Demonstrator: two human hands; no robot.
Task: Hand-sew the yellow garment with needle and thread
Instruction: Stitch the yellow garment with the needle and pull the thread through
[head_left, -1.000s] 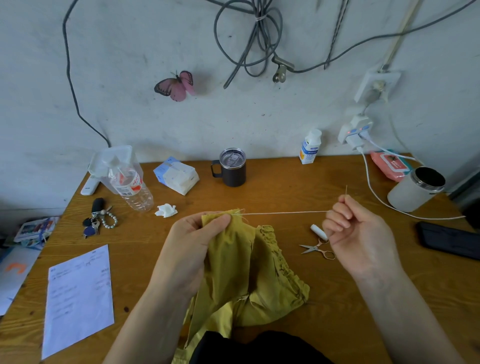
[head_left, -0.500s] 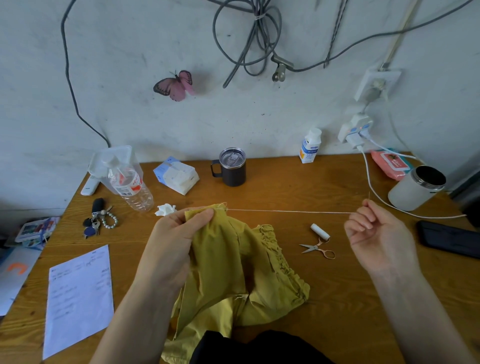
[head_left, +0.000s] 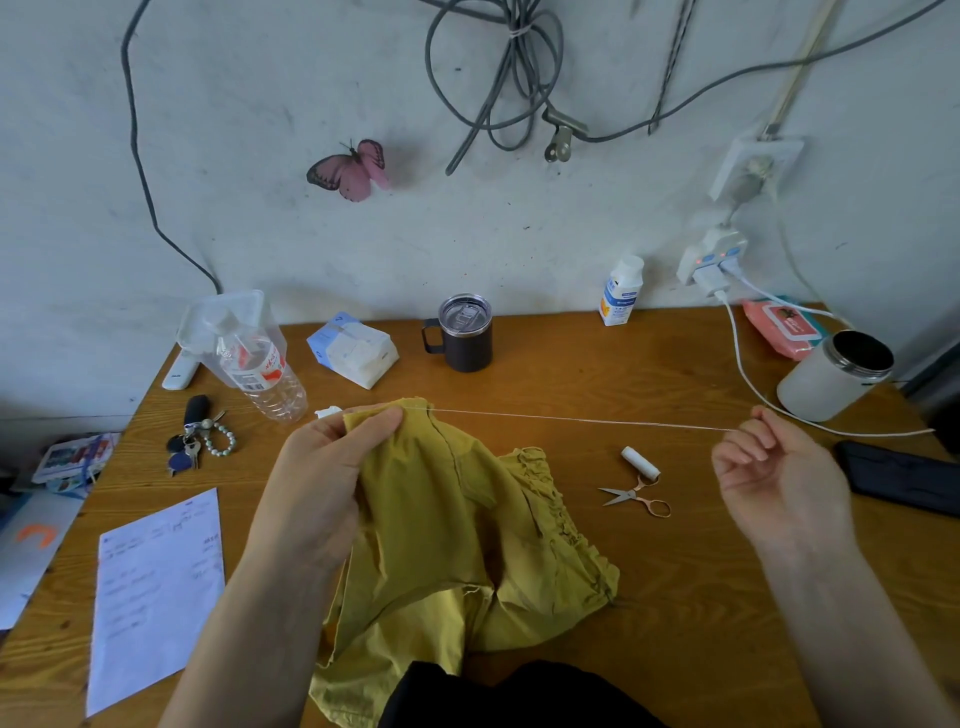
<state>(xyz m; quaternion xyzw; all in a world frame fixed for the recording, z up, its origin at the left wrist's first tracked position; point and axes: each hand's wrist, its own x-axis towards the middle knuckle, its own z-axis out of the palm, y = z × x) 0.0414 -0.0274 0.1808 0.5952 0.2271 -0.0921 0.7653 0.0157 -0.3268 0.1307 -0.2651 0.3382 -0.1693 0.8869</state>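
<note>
View from above a wooden table (head_left: 571, 353), looking down at two bare hands sewing. A yellow garment (head_left: 457, 545) lies crumpled at the middle of the table's front edge, and its lower part spills over that edge toward the person.

The left hand (head_left: 332, 467) holds up the garment's top edge, with the cloth pinched between thumb and fingers. A pale thread (head_left: 571, 419) runs from that pinched spot in a taut, nearly level line across to the right hand (head_left: 769, 467), which is held well out toward the right edge. Its fingers are curled and pinch the thread's far end. The needle is not visible. It is probably hidden in those fingers, but that cannot be told.

Small scissors (head_left: 636, 496) and a white spool (head_left: 640, 461) lie on the table between the garment and the right hand, below the thread.

This looks like the middle of the job: the thread already passes through the cloth, and a stitch is being drawn tight. The stitches themselves are too small to see, so how much is sewn cannot be judged. More stitches, a knot and trimming the thread likely remain.
</note>
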